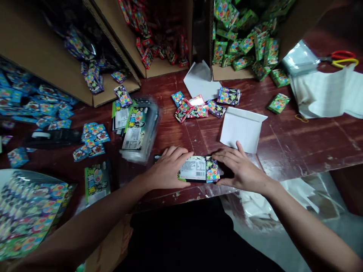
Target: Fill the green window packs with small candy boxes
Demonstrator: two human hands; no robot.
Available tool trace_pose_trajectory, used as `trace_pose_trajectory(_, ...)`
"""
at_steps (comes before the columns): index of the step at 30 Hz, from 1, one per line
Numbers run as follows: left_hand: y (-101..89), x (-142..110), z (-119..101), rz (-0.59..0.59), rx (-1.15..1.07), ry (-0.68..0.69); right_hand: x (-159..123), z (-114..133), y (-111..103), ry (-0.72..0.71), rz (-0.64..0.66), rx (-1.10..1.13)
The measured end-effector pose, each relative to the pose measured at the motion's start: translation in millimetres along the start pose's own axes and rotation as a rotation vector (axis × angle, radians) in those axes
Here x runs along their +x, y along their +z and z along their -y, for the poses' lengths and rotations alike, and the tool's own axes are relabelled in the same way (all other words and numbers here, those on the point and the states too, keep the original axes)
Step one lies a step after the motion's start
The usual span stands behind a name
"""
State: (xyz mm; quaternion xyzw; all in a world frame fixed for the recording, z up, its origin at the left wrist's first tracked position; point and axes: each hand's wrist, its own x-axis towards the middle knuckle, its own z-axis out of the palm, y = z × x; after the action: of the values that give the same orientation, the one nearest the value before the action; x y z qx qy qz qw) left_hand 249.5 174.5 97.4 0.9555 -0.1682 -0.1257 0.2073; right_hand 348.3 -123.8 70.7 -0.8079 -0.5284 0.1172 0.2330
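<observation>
At the table's near edge, a printed plastic bag with a white label lies sideways between my hands. My left hand grips its left end, thumb at the near edge and fingers along the far one. At the bag's right end is a small purple candy box; whether it sits inside the bag's mouth I cannot tell. My right hand closes on the box's right side with fingers and thumb. Just beyond it lies a white folded paper. Several small red, blue and purple packets are farther back.
A stack of printed plastic bags lies left of my hands. Cardboard boxes hold purple packets, red packets and green packets. Blue packets and a filled bag are at left. Scissors lie far right.
</observation>
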Motion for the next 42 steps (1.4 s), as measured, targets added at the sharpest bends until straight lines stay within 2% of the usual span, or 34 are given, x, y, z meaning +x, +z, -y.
trace_pose_trajectory(4,-0.7,-2.1,-0.3,-0.029,-0.011,-0.026,6.0,-5.6,-3.3,-0.007,-0.040,-0.026)
trace_pose_trajectory(8,1.5,-3.4,-2.9,-0.043,-0.019,-0.072,3.1,-4.3,-1.8,0.102,-0.165,-0.061)
trace_pose_trajectory(10,3.9,-2.1,-5.5,-0.071,-0.024,-0.117,1.9,0.4,1.3,0.142,-0.184,-0.053)
trace_pose_trajectory(14,6.7,2.0,-12.9,-0.128,-0.027,-0.185,0.8,8.1,5.1,0.157,-0.153,0.012)
trace_pose_trajectory(19,3.7,6.8,-19.0,-0.087,-0.048,-0.130,3.4,0.0,2.0,-0.005,-0.065,0.056)
trace_pose_trajectory(24,3.3,9.7,-13.0,-0.124,-0.028,-0.237,9.1,-3.6,6.2,0.061,-0.160,-0.030)
trace_pose_trajectory(28,1.2,15.3,-7.5,-0.095,0.005,-0.228,16.6,-4.0,4.9,0.031,-0.079,-0.044)
trace_pose_trajectory(30,-8.7,25.1,3.4,-0.106,0.030,-0.212,25.2,-21.2,-9.8,0.085,-0.144,-0.087)
trace_pose_trajectory(32,-25.5,43.8,22.4,-0.231,0.096,-0.234,37.7,-54.3,-37.9,0.211,-0.312,-0.158)
trace_pose_trajectory(33,-35.1,56.6,34.1,-0.334,0.145,-0.263,45.2,-75.2,-56.0,0.293,-0.416,-0.194)
trace_pose_trajectory(35,-53.0,86.4,57.5,-0.523,0.250,-0.322,62.7,-120.5,-94.3,0.566,-0.592,-0.245)
trace_pose_trajectory(37,-66.0,115.6,74.7,-0.545,0.310,-0.355,82.7,-162.2,-126.9,0.722,-0.664,-0.261)
trace_pose_trajectory(40,-75.2,141.7,74.1,-0.512,0.353,-0.400,110.6,-204.8,-153.1,0.872,-0.670,-0.218)
trace_pose_trajectory(42,-76.1,142.1,52.1,-0.556,0.383,-0.368,121.2,-216.5,-157.4,0.922,-0.665,-0.180)
